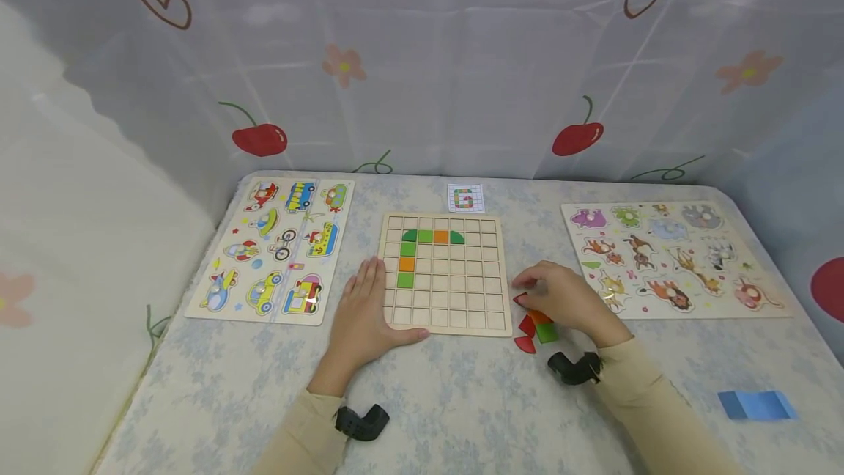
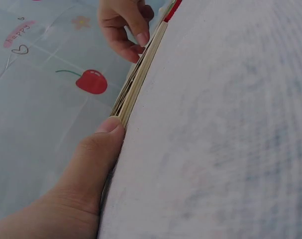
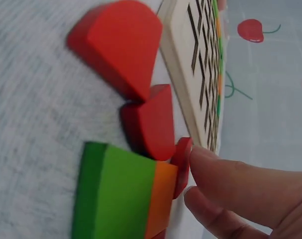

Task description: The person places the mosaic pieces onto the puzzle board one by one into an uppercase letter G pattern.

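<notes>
A wooden grid board (image 1: 461, 292) holds green and orange pieces along a top row and down a left column, with rounded green pieces (image 1: 457, 238) at the row's ends. My left hand (image 1: 363, 314) lies along the board's left side, fingers straight, its thumb (image 2: 98, 149) against the near edge. Right of the board, my right hand (image 1: 560, 297) reaches over loose pieces. Its thumb touches a red piece (image 3: 182, 167), with the fingertips apart from the thumb. Close by lie a red quarter-round (image 3: 121, 45), another red piece (image 3: 153, 122), a green square (image 3: 121, 189) and an orange piece (image 3: 161, 196).
A card (image 1: 465, 198) with a coloured grid pattern lies behind the board. A vehicle puzzle (image 1: 273, 248) is on the left, an animal puzzle (image 1: 672, 262) on the right. Near the right front sits a blue holder-like object (image 1: 757, 405). A printed curtain (image 1: 422, 108) hangs behind the table.
</notes>
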Action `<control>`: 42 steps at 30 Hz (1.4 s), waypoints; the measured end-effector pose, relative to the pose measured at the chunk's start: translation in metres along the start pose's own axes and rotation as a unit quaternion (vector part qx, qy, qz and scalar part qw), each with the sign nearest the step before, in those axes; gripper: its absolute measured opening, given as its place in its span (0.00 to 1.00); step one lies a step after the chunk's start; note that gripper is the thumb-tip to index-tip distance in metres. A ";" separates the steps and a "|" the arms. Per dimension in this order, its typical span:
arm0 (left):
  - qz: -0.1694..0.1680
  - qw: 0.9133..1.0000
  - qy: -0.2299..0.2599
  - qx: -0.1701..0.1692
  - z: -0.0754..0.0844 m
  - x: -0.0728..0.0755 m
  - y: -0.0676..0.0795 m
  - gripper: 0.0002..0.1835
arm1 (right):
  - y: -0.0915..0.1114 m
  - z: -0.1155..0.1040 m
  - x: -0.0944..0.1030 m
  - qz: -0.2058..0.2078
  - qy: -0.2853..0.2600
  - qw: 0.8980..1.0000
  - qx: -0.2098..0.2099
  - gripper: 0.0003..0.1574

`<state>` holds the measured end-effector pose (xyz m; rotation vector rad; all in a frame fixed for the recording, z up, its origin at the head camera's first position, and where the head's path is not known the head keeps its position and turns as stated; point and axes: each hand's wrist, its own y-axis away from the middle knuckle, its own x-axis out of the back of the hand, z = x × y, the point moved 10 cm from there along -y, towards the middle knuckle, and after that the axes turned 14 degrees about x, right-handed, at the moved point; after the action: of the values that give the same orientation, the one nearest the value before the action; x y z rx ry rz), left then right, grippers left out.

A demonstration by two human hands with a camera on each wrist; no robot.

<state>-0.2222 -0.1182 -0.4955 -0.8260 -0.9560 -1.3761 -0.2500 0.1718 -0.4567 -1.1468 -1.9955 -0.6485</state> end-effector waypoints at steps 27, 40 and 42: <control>0.006 1.000 -0.002 -0.011 0.000 0.000 0.001 0.78 | -0.008 0.007 -0.001 0.003 -0.046 0.999 0.003 0.08; 0.005 1.000 -0.007 -0.007 -0.001 0.000 0.001 0.77 | -0.052 -0.061 -0.044 0.038 -0.141 0.989 0.005 0.10; 0.007 1.000 -0.010 -0.007 -0.001 0.000 0.001 0.77 | -0.059 -0.073 -0.054 0.038 -0.150 0.988 0.011 0.10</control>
<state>-0.2216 -0.1188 -0.4955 -0.8572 -0.9551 -1.3665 -0.2582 0.0636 -0.4592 -1.3663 -2.1880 -0.4331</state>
